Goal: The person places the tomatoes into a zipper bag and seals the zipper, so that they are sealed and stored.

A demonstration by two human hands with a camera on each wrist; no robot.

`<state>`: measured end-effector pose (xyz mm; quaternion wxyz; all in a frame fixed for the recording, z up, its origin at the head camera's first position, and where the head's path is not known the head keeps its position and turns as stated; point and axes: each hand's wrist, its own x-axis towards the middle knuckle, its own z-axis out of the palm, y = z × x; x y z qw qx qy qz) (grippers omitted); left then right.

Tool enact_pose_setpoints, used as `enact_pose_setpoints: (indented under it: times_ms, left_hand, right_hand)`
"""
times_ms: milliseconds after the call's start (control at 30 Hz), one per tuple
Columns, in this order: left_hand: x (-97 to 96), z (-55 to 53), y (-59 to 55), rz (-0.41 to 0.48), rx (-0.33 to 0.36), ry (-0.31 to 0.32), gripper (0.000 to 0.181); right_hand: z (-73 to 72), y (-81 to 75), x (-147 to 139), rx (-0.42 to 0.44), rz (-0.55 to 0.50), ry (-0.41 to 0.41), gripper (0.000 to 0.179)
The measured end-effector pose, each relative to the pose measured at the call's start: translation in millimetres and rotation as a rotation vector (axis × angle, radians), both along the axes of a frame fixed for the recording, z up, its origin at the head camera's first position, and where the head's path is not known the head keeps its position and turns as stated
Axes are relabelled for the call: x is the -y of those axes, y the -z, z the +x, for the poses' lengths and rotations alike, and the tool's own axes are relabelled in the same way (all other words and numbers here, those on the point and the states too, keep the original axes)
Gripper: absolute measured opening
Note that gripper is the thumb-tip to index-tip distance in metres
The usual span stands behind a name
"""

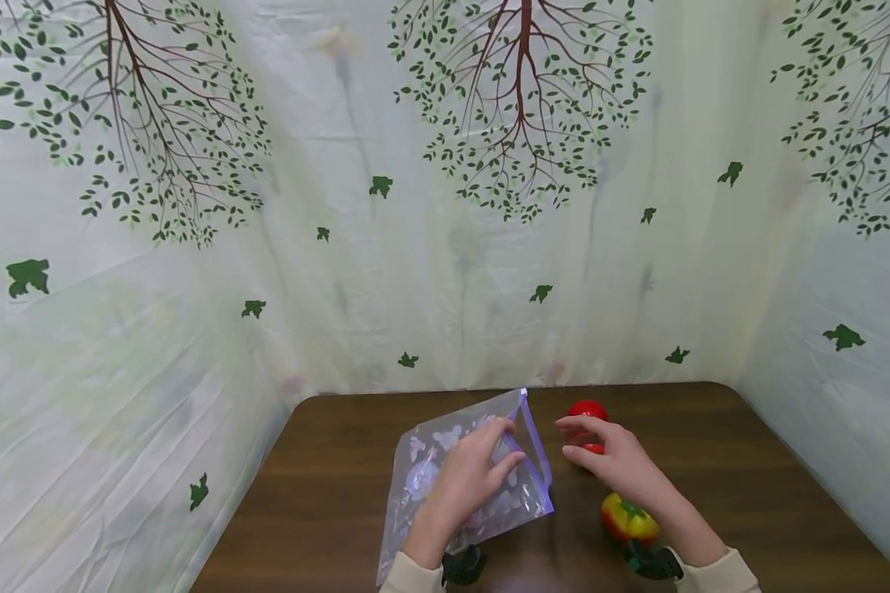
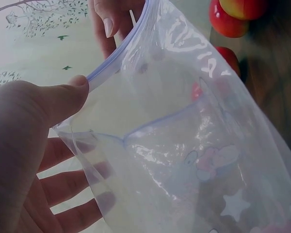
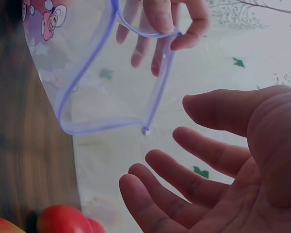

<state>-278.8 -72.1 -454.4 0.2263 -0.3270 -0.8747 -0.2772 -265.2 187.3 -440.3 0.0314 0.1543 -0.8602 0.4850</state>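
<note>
A clear zip bag [image 1: 423,461] with a purple rim and printed figures stands slanted above the table, its mouth agape toward the right. My left hand [image 1: 470,473] pinches the bag at the mouth's edge, with the thumb [image 2: 63,99] on the rim and several fingers seen through the plastic. To the right, my right hand [image 1: 623,461] is apart from the bag, fingers spread and holding nothing. Partly hidden behind it is a shiny red round thing [image 1: 587,408]. Nearer me, beside the right wrist, sits a red-and-yellow fruit-like thing [image 1: 626,517] with a green top.
Everything is on or above a dark brown wooden table [image 1: 304,494]. A pale curtain [image 1: 460,313] printed with trees and leaves surrounds its back and sides. Dark wrist devices sit at both cuffs.
</note>
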Motion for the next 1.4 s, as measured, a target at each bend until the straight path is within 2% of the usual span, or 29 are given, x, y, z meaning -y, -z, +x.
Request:
enact_pose_setpoints:
  times_ms: [400,833,1167,1400]
  left_hand:
    - [0.1,-0.9,-0.5,-0.006,-0.033,0.009,0.035]
    - [-2.0,-2.4,-0.5,-0.015,-0.031,0.018,0.034]
    - [-1.0,-3.0,1.5,-0.01,-0.015,0.013,0.035]
    - [-1.7,-2.4,1.5,-0.02,-0.034,0.011,0.035]
  right_hand:
    - [2.1,-4.5,-13,0.026,0.065,0.058,0.036]
    - [7.8,-11.9,-26,0.012,0.108,0.066,0.039]
    - [14.2,-7.4,-36,0.015,0.147,0.062,0.038]
    - [20.5,-1.4,-43,0.066,0.146,0.065,0.044]
